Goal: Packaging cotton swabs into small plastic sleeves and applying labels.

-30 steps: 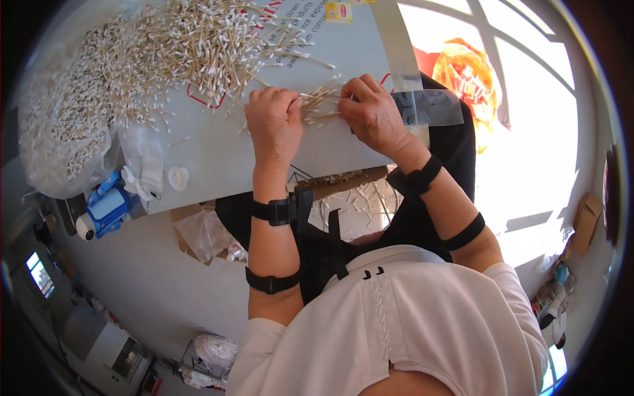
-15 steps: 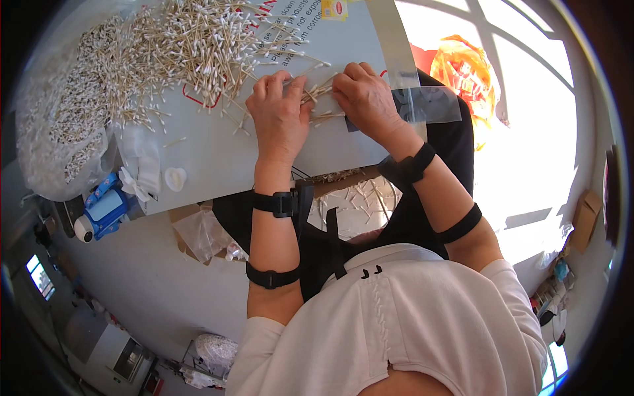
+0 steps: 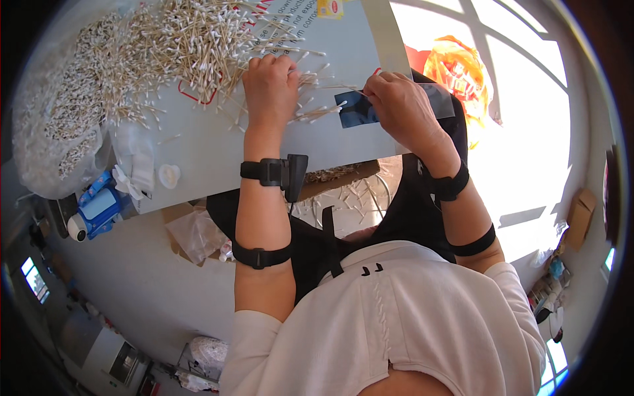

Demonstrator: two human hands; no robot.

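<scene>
A large pile of cotton swabs [image 3: 191,49], with pale sticks and white tips, covers the far left of the grey table [image 3: 218,152]. My left hand [image 3: 269,92] is closed at the pile's right edge, its fingers curled round cotton swabs [image 3: 306,80] whose ends show beside the thumb. To the right, my right hand [image 3: 404,109] pinches a single cotton swab [image 3: 343,86] that points left toward the other hand. Several loose swabs [image 3: 316,114] lie between the hands. A dark flat sheet [image 3: 356,110] and clear plastic film [image 3: 438,99] lie under and beside my right hand.
A clear plastic bag [image 3: 39,142] of swabs lines the left side. Near the table's front-left edge are a white heart-shaped piece [image 3: 169,175] and a blue-and-white device [image 3: 99,212]. An orange bag [image 3: 456,69] stands at the right. Below the table is a box [image 3: 340,178] with swabs.
My hands have moved apart: the right went right and slightly down with one swab, the left shifted slightly up. The bundle between them has spread into loose swabs.
</scene>
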